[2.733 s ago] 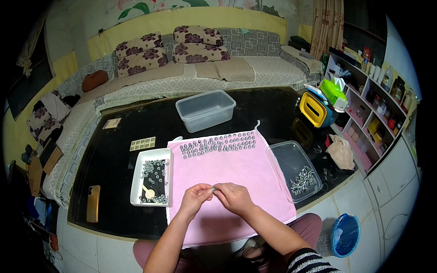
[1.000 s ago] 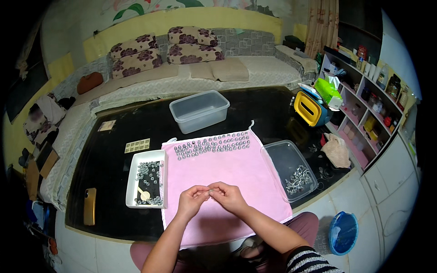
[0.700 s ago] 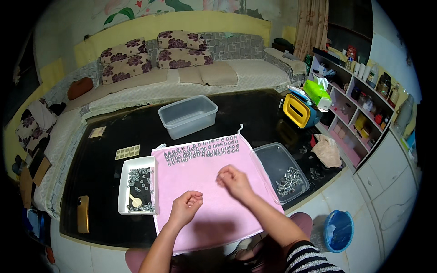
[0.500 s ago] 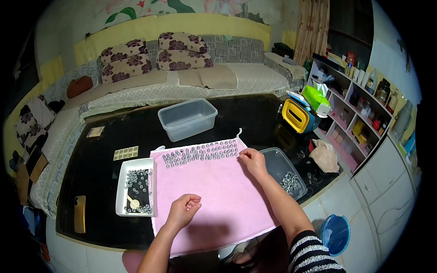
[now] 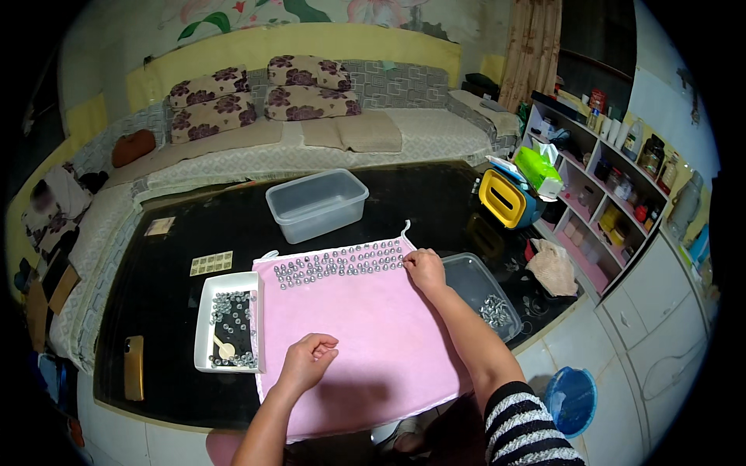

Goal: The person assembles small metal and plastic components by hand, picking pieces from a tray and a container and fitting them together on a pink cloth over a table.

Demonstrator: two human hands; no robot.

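Several rows of small shiny silver domed pieces stand along the far edge of a pink cloth. At the right end of the nearer rows, my right hand has its fingertips pinched together, low by the cloth; whatever they hold is too small to make out. My left hand hovers over the cloth's left half, fingers curled and thumb against them, their contents hidden. Beside the cloth on the left is a white tray with clear round pieces and a cream spoon. A clear shallow lid on the right holds a pile of small silver parts.
On the black table are a clear plastic box, a blister sheet, a gold phone, a yellow-and-blue caddy with green tissues, and a beige cloth. A blue bin stands on the floor at right.
My right hand has come slightly down and left, its fingertips now closer to the end of the rows. My left hand stays nearly in place. The whole view has shifted a little.
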